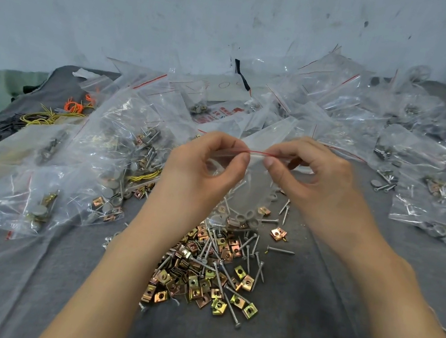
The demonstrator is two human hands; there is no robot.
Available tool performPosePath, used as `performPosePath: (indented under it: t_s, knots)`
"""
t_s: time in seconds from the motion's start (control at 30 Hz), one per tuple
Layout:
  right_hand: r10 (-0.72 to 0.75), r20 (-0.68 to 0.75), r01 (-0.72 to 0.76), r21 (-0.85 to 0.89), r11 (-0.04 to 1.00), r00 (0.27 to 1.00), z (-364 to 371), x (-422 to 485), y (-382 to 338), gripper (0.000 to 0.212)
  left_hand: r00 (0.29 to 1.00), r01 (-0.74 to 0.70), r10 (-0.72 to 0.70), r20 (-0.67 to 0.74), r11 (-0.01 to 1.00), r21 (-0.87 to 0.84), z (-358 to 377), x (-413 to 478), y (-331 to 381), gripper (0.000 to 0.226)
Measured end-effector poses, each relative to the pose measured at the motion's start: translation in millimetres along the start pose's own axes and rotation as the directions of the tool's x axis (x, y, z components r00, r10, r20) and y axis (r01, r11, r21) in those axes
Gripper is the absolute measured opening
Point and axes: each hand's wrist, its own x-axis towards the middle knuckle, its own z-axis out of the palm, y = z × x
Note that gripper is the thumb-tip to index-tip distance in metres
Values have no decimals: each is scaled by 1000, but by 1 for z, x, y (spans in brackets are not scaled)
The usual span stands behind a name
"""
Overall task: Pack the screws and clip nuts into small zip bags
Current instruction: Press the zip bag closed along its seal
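A: Step in hand?

B: Sealing, I'd say. Left hand [207, 166] and right hand [311, 177] both pinch the top edge of one zip bag [247, 193], held up just above the loose pile.

A: Fingers?

B: Clamped on the bag. Left fingers [242, 159] and right fingers [268, 161] each nip the red seal strip [258, 153], thumb tips near each other at its middle. Could be opening it instead, can't fully rule that out.

A: Anything in the bag?

B: Yes: a screw and some grey round pieces show through the plastic, low in the bag. Can't count them.

A: Where's the rest of the stock?

B: Clip nuts [197, 276] and screws [249, 250] are mixed in one heap on the grey surface [309, 316], right below the hands. Packed bags [426, 214] lie well off to the right, and a heap of bags [121, 134] sits to the left.

A: Next move?

B: Probably run the pinch outward along the strip, both ways, until it's closed end to end. Needs even pressure and the two lips kept lined up. Thin film, so a screw tip could poke through if the bag gets squeezed low down.
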Motion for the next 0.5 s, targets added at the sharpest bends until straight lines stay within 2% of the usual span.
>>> performPosePath:
  t_s: [0.07,0.13,0.23,0.3,0.5]
  knots:
    - [12,0,-12,5,1000,1000,-1,0,1,8,1000,-19,18,8,999,34,-2,0,0,5]
    - [9,3,-9,-3,1000,1000,-1,0,0,9,995,-100,97,24,984,149,-3,0,1,8]
    - [6,18,-6,-5,1000,1000,-1,-1,-2,7,973,-229,228,41,920,319,-3,-1,2,12]
    - [8,27,-8,1,1000,1000,-1,-1,-3,7,961,-266,274,39,878,398,-3,0,2,14]
    - [4,18,-3,-6,1000,1000,0,0,-4,9,972,-227,234,25,904,363,-2,1,3,9]
